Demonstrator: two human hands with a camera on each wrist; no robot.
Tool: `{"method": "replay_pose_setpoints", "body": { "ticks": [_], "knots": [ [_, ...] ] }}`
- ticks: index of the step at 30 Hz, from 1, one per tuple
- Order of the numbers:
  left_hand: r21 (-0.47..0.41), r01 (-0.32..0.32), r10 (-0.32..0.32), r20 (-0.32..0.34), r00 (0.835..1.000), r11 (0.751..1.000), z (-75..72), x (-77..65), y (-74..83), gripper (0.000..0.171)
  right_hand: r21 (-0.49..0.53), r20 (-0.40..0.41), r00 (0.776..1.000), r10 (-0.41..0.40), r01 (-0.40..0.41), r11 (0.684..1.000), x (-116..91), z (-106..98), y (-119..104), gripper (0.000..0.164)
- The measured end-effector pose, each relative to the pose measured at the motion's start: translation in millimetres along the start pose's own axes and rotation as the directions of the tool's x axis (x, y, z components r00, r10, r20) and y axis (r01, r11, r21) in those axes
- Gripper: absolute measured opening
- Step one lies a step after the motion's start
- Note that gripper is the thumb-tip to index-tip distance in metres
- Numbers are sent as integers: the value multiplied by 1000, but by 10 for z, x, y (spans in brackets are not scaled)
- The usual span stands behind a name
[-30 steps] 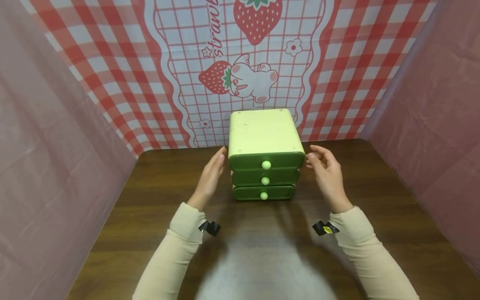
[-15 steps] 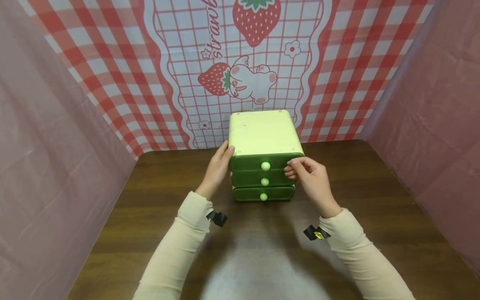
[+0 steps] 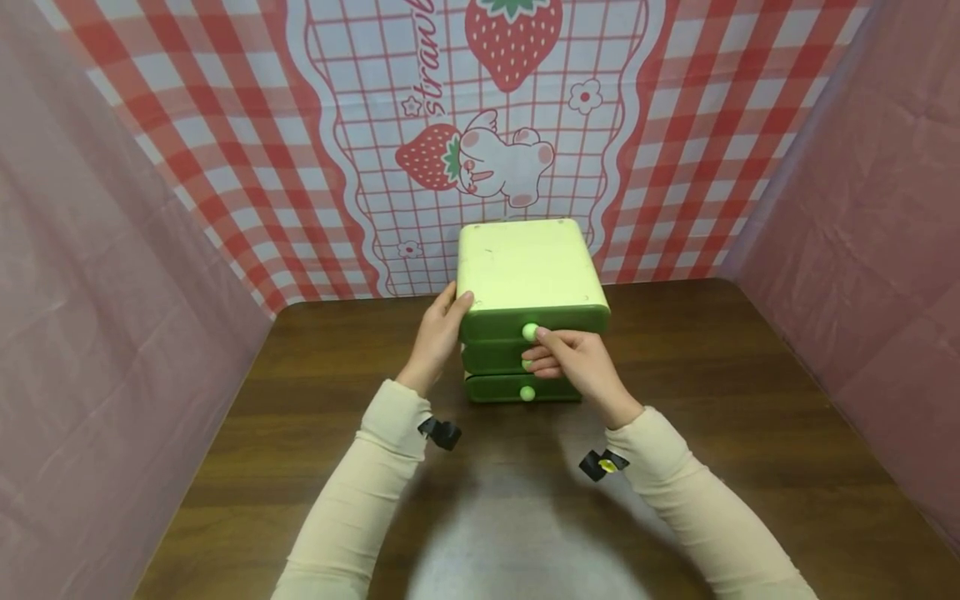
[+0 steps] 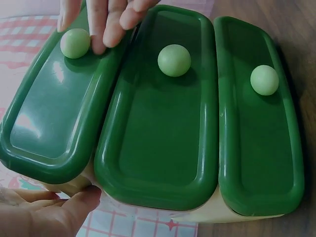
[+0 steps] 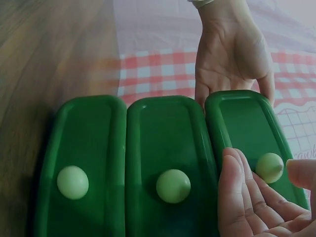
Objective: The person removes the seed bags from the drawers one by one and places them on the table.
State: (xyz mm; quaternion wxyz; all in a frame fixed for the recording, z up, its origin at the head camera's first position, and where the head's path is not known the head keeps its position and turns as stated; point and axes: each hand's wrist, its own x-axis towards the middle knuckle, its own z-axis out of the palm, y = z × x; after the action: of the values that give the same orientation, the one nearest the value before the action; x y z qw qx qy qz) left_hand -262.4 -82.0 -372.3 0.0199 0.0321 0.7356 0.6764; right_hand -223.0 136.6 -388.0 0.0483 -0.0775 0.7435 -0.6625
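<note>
The person's right hand (image 3: 581, 362) lies with thumb and nearly straight fingers either side of the top knob (image 3: 529, 332), not visibly pinching it; the left hand (image 3: 435, 335), fingers spread, rests against the chest of drawers (image 3: 532, 262), which stands on the bench (image 3: 322, 400) just beyond the right hand; the step looks like preparing to open the top drawer (image 3: 577, 318); next probably needs a firm pinch and a pull, the left hand bracing.
</note>
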Motion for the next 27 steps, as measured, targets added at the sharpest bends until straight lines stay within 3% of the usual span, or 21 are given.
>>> {"method": "replay_pose_setpoints", "body": {
  "ticks": [6,17,27],
  "knots": [
    [-88,26,-26,4,1000,996,28,3,-21,69,35,-10,1000,25,-24,999,37,35,6,53],
    [-142,6,-5,4,1000,990,38,11,-46,68,15,-15,999,31,-30,999,42,32,-4,52],
    [-123,-21,23,14,1000,992,1,9,-79,68,58,-19,997,73,-72,996,-50,49,0,55]
  ]
}}
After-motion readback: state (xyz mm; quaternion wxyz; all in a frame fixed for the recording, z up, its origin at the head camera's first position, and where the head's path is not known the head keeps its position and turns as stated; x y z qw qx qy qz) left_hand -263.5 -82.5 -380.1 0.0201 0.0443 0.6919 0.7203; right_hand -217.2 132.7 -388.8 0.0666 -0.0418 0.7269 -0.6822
